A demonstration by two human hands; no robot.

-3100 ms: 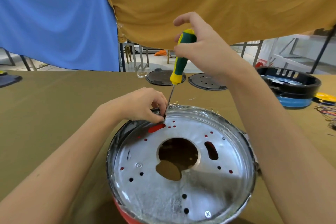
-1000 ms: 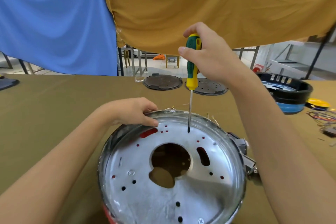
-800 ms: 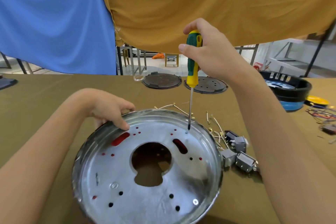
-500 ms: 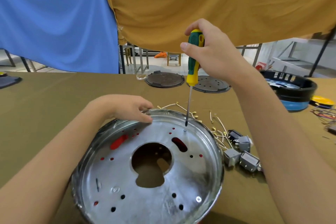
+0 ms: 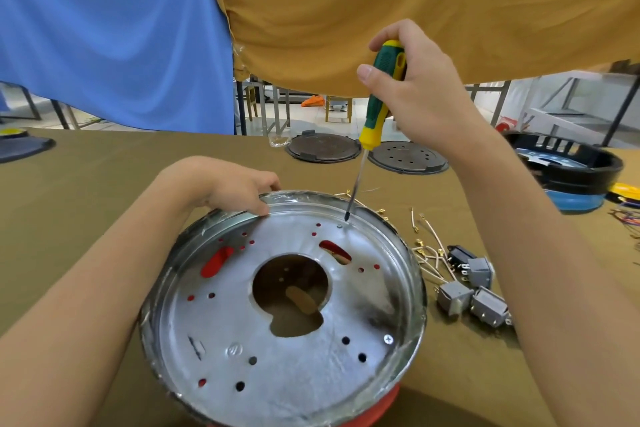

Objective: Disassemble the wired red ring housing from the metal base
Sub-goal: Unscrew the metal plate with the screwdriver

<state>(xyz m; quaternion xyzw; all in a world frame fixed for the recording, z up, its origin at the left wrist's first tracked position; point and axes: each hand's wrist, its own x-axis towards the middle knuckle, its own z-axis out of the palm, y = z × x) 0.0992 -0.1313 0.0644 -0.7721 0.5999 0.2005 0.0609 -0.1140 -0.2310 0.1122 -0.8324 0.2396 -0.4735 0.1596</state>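
A round shiny metal base [image 5: 277,357] lies upside down on the table, with a keyhole-shaped opening in its middle. The red ring housing [image 5: 377,409] peeks out under its near right edge and shows red through the base's holes. My left hand [image 5: 228,187] grips the base's far left rim. My right hand [image 5: 419,94] holds a green and yellow screwdriver [image 5: 379,104] almost upright. Its tip sits just above a small screw [image 5: 339,226] near the far rim. A second screw [image 5: 388,339] sits at the near right. Wires [image 5: 426,246] with grey switches [image 5: 474,298] trail off to the right.
Two dark round plates [image 5: 323,147] [image 5: 408,157] lie at the table's far edge. A black and blue ring-shaped housing [image 5: 568,173] stands at the far right, with loose coloured wires [image 5: 623,218] beside it. Blue and mustard cloths hang behind the olive table [image 5: 86,184].
The base was turned and shifted left, which exposed the wires and switches. My left hand took a new hold on the far rim. The screwdriver tip moved to a screw near the far rim.
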